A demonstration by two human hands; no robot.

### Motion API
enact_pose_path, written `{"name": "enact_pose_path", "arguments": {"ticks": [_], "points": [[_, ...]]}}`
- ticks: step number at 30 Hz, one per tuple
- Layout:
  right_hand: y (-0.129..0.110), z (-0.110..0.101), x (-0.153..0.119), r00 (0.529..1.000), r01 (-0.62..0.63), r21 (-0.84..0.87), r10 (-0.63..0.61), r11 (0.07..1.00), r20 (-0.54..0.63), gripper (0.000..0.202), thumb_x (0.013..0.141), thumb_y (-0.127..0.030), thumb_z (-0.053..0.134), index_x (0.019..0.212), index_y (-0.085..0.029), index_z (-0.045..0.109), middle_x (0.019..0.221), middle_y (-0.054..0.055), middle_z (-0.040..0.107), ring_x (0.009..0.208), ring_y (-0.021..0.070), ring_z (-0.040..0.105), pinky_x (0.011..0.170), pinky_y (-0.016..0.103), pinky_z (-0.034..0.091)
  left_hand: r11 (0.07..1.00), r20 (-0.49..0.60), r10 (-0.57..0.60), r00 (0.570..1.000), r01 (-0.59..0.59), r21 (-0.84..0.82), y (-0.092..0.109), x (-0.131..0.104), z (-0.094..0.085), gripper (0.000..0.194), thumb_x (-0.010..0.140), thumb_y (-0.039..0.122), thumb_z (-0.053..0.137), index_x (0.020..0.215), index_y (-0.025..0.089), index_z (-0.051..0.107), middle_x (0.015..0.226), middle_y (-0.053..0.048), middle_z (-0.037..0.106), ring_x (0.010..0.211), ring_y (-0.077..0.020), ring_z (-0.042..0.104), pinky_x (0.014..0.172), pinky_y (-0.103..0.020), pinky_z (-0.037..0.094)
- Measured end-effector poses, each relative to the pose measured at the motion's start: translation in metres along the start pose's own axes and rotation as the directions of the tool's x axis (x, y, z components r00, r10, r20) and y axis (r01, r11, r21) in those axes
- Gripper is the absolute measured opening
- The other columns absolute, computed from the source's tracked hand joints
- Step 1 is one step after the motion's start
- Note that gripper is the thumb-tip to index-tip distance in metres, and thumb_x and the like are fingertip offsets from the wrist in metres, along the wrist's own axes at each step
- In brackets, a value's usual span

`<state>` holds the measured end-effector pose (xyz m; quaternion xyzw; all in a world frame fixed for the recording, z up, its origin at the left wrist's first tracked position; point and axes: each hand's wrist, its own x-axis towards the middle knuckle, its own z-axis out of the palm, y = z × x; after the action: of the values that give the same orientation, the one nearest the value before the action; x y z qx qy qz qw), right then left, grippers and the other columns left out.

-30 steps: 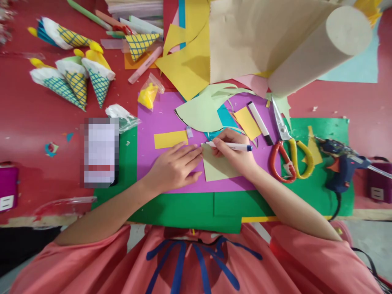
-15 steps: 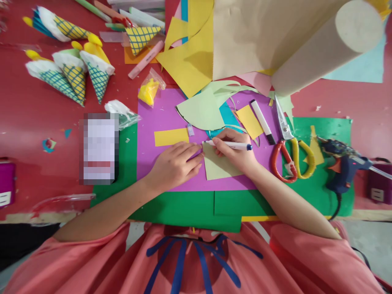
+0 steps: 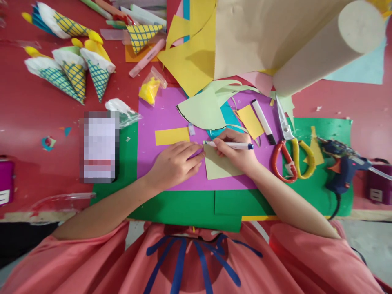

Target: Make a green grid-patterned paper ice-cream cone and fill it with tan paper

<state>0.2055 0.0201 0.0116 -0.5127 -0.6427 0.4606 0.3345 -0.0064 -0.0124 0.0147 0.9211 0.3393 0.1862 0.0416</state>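
My right hand (image 3: 234, 151) grips a white marker (image 3: 239, 145) with a blue end, its tip at the upper left corner of a pale green paper piece (image 3: 220, 165). My left hand (image 3: 177, 163) lies flat with fingers a little apart on the purple sheet (image 3: 150, 151), fingertips at the left edge of the pale green piece. Above the hands are a pale green fan-shaped paper (image 3: 202, 108) and a yellow strip (image 3: 172, 136). A white marker with a black cap (image 3: 263, 121) lies to the upper right.
Scissors (image 3: 284, 130) with red and yellow handles and a blue glue gun (image 3: 343, 171) lie at the right. A large paper roll (image 3: 315, 49) stands out at the upper right. Patterned paper cones (image 3: 98, 77) are at the upper left, above a blurred-out phone (image 3: 99, 147).
The view has shifted very slightly. Both hands keep nearly the same place, and the marker stays in my right hand.
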Motion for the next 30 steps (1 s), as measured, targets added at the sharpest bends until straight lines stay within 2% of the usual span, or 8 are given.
{"name": "enact_pose_path", "arguments": {"ticks": [16,30], "points": [[-0.0017,-0.0010,-0.0006,0.999,-0.029,-0.014,0.030,0.999,0.041,0.022,0.080,-0.029,0.063,0.062,-0.017,0.058,0.055,-0.002,0.056,0.051,0.0084,0.047,0.050,0.024,0.034,1.000,-0.008,0.001,1.000,-0.001,0.006,-0.0010,0.0001,-0.0011,0.023,0.088,0.016,0.057,0.107,0.015,0.069,0.113,-0.010,0.068,0.105,-0.0241,0.064,0.092,-0.040,0.054],[-0.0036,-0.0013,-0.0021,0.997,0.006,-0.061,-0.001,0.998,0.078,0.027,0.080,-0.029,0.062,0.057,-0.016,0.055,0.051,-0.004,0.052,0.049,0.0067,0.040,0.048,0.023,0.030,1.000,-0.012,0.001,1.000,0.000,0.007,-0.0014,-0.0002,-0.0010,0.022,0.089,0.017,0.055,0.107,0.015,0.068,0.112,-0.009,0.069,0.105,-0.0231,0.064,0.094,-0.039,0.053]]}}
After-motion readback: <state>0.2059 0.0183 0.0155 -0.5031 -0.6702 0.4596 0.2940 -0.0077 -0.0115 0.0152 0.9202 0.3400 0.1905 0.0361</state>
